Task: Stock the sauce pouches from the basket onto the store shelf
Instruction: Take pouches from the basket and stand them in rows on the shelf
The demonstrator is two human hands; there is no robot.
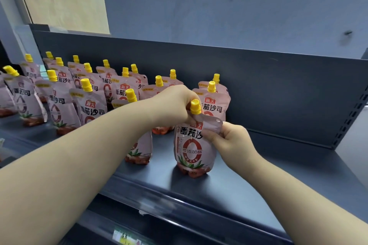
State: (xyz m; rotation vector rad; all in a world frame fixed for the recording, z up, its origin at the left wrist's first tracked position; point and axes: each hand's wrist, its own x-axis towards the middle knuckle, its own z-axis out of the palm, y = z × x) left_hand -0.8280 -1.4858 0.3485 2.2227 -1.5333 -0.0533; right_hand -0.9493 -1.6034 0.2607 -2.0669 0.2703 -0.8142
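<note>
A pink sauce pouch [192, 149] with a yellow cap stands upright on the dark shelf [249, 181], near its front edge. My left hand [175, 103] grips its top by the yellow spout. My right hand [233, 139] pinches its upper right corner. Behind it stand two more pouches [215, 103]. Several rows of the same pouches [89, 103] fill the shelf to the left; my left forearm partly hides one of them [139, 151]. The basket is out of view.
The shelf's dark back panel [258, 77] rises behind the pouches. A perforated upright [350, 117] closes the right end. Bare shelf lies right of the held pouch. A price-tag strip [127, 238] runs along the front edge below.
</note>
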